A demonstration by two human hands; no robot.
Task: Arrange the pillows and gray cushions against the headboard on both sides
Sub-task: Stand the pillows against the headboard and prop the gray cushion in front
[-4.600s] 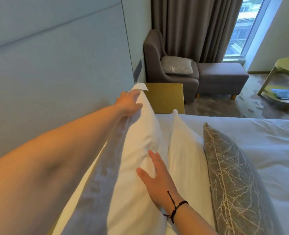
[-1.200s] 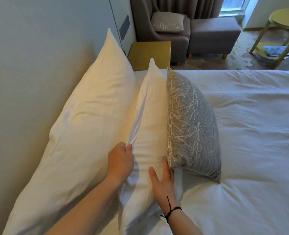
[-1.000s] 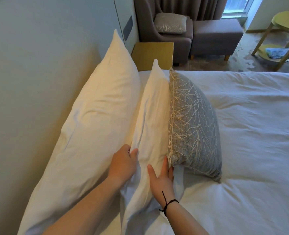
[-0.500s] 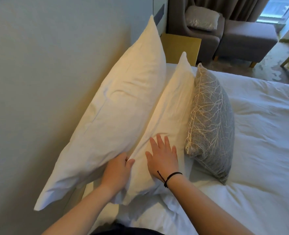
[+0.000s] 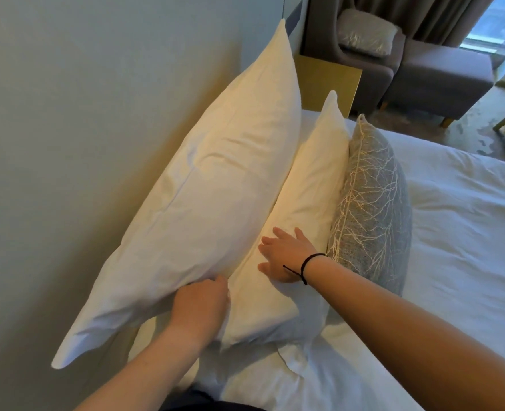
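A large white pillow (image 5: 209,203) leans on the pale headboard (image 5: 82,114). In front of it stands a smaller white pillow (image 5: 310,185), and a gray cushion (image 5: 376,209) with a pale branch pattern leans on that one. My left hand (image 5: 201,304) sits in the gap between the two white pillows, fingers curled round the smaller pillow's near edge, fingertips hidden. With fingers spread, my right hand (image 5: 287,256) presses flat on the smaller pillow's face, a black cord round its wrist.
The white duvet (image 5: 468,232) spreads to the right. Beyond the pillows stands a yellow nightstand (image 5: 325,81). Behind it are a gray armchair (image 5: 328,31) holding another patterned cushion (image 5: 364,34), a gray ottoman (image 5: 441,78), curtains and a window.
My right hand has slid up and left across the smaller pillow's face. My left hand stays at the pillow's near edge. The view has tilted a little.
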